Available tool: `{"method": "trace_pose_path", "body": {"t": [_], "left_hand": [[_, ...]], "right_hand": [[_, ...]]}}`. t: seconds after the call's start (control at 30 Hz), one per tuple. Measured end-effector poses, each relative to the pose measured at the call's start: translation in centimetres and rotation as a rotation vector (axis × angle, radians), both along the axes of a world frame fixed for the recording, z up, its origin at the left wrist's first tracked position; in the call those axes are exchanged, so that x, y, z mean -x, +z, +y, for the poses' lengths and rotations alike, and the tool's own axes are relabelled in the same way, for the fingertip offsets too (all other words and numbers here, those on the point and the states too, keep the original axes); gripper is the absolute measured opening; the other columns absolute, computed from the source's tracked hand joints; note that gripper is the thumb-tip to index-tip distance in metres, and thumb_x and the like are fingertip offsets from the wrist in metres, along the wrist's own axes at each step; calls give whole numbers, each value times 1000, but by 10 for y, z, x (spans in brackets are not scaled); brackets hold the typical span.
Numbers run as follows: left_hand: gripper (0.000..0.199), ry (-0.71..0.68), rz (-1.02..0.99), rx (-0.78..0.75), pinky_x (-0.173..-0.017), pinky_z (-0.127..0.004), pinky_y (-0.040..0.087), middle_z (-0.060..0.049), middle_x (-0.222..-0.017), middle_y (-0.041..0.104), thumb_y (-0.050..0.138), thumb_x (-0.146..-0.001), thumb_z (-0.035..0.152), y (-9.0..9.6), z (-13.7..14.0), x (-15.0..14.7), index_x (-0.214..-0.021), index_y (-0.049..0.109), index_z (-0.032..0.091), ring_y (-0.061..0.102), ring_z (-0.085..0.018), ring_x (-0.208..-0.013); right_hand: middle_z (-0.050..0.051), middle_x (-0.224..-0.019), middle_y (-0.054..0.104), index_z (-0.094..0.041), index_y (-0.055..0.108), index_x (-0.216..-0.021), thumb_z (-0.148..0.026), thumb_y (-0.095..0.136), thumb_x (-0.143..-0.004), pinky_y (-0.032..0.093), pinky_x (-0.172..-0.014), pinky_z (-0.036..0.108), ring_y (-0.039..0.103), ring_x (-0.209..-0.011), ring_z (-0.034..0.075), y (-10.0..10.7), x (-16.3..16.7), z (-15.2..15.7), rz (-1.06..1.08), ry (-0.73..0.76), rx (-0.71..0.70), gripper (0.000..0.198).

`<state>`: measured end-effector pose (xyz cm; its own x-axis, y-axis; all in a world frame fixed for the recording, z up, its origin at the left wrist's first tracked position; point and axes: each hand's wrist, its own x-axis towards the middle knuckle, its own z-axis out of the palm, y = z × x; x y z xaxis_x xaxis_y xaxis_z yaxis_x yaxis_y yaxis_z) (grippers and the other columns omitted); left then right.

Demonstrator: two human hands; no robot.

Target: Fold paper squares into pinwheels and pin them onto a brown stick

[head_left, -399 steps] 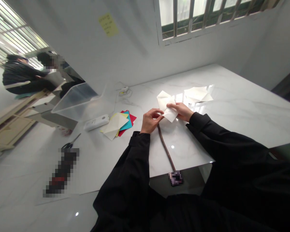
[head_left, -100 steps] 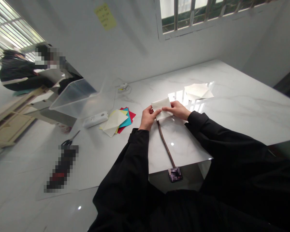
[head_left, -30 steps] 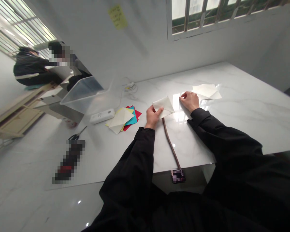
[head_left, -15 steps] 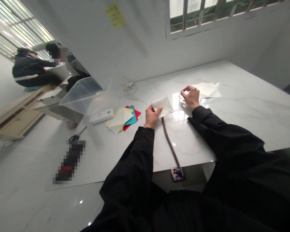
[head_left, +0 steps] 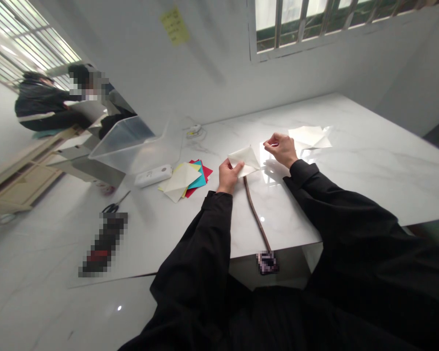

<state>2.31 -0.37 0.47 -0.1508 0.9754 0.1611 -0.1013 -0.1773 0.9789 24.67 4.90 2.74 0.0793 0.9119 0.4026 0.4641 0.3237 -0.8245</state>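
My left hand is closed on a piece of cream paper, its thumb lying across the near side. Just to the right, my right hand is raised over the table with thumb and forefinger pinched together; anything between them is too small to make out. Behind that hand lie cream paper sheets, creased and overlapping. A thin brown stick runs from under the held paper to the table's front edge.
Left of my hands lie coloured papers, a white oblong device, scissors and a blurred-out dark item. A clear plastic bin stands behind them. Two people sit at the far left. A small white cabled device lies by the wall.
My right hand has moved a little left, closer to the held paper, with its fingers still pinched. My left hand keeps its hold on the paper.
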Motion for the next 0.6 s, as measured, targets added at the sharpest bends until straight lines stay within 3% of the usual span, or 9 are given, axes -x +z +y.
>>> {"method": "trace_pose_path", "body": {"t": [0.27, 0.43, 0.6], "left_hand": [[51, -5, -14, -1, -89, -34, 56, -12, -105, 81, 93, -62, 40, -3, 1, 0, -101, 76, 13, 74, -23, -93], [51, -6, -2, -2, -87, -34, 56, -11, -103, 81, 93, -62, 41, -1, 0, 0, -100, 76, 13, 73, -23, -90], [50, -8, -2, -1, -84, -32, 55, -10, -100, 81, 94, -61, 41, 1, -1, -1, -99, 76, 12, 73, -22, -87]], "right_hand": [[4, -74, 76, -19, 69, -73, -32, 77, -76, 55, -74, 33, 70, -73, 20, -12, -5, 8, -34, -35, 6, 15], [6, -78, 79, -19, 74, -77, -31, 78, -78, 56, -76, 33, 74, -77, 21, -17, -5, 10, -15, 44, 19, 13], [6, -77, 80, -18, 79, -83, -41, 83, -82, 59, -78, 33, 77, -78, 21, -21, -4, 12, 38, 128, 57, 23]]}}
